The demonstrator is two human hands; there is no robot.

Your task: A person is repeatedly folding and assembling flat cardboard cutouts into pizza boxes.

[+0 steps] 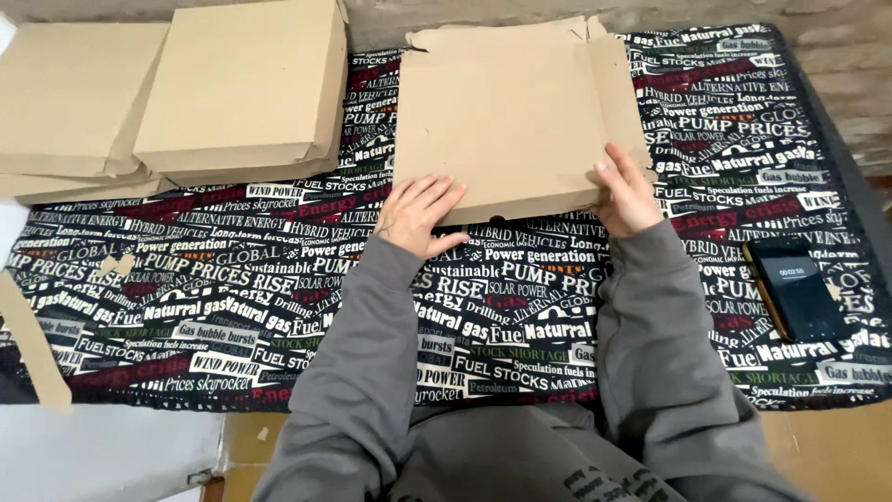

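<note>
Cardboard box, flat, brown and square, lies on the worktop before me. My left hand rests flat on its near edge, fingers spread. My right hand grips its corner.

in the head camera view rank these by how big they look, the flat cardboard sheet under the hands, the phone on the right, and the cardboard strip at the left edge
1. Flat cardboard sheet, clearly the largest.
2. and 3. Phone and cardboard strip look alike in area; the strip is longer but narrower, so I would not rank them.
</note>
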